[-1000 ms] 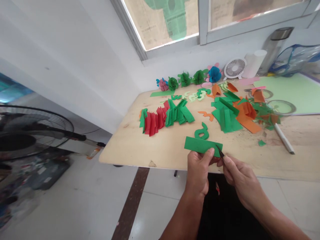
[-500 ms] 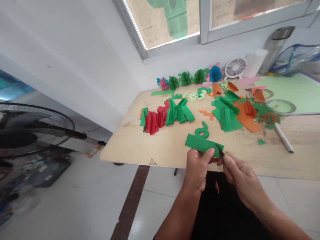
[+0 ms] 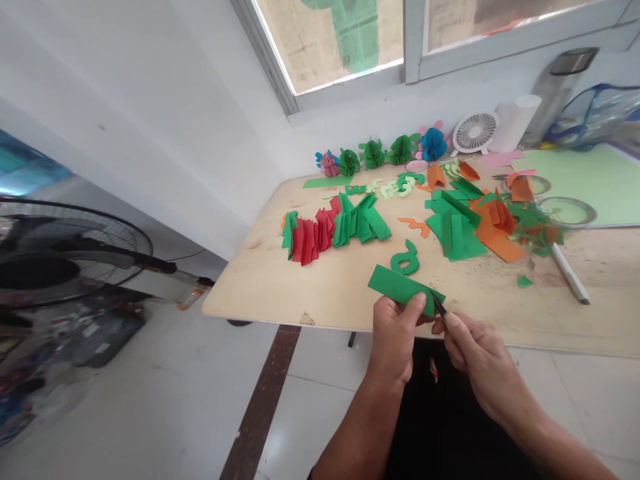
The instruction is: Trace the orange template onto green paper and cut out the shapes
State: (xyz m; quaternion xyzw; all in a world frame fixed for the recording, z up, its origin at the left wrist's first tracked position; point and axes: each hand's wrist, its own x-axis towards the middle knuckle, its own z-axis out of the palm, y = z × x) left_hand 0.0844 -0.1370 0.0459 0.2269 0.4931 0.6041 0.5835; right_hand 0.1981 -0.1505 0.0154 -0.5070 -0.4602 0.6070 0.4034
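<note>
Wooden tabletop (image 3: 265, 287) against a white wall (image 3: 200, 100) on my feed. Left hand (image 3: 395, 333) pinches a green paper strip (image 3: 395, 284), thumb on top, over the table's near edge. Right hand (image 3: 477, 347) is curled closed round a dark-bladed tool (image 3: 439, 305), tips at the strip's right end; I can't see its handles. Just beyond the strip: green curled cutout (image 3: 413, 261). Farther: red folded papers (image 3: 306, 241) beside green ones (image 3: 356, 223). At the back: paper balls (image 3: 373, 154), small white fan (image 3: 475, 133).
</note>
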